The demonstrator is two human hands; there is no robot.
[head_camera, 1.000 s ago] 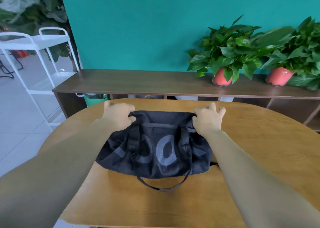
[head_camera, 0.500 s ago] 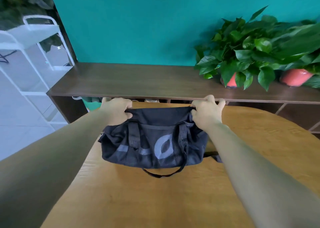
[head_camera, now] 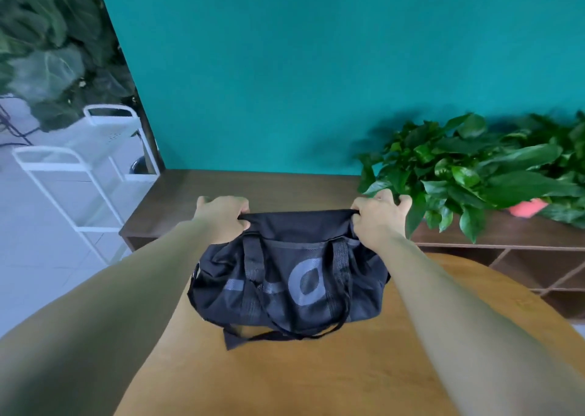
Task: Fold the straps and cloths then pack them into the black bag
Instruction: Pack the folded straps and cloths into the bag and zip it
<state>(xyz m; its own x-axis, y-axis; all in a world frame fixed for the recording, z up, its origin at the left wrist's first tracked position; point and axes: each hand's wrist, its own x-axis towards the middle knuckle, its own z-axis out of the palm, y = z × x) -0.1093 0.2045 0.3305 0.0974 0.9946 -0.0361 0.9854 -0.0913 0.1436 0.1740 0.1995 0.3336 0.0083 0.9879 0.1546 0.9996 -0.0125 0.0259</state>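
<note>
The black bag (head_camera: 285, 279) hangs from your grip: your left hand (head_camera: 221, 219) and right hand (head_camera: 378, 222) each clutch a far corner of its top edge, fingers curled into the fabric. Its body sags over the wooden table (head_camera: 300, 377), and a carry strap (head_camera: 278, 333) droops beneath. Potted plants (head_camera: 468, 175) stand on the dark shelf (head_camera: 177, 200) beyond.

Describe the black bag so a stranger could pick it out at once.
Below the teal wall runs a dark wooden shelf, and in front of it stands a lighter wooden table. At the table's far side the left hand and right hand grip the top edge of the black bag. It alone is dark cloth, with a grey ring printed on its side and a strap loop drooping below.
</note>
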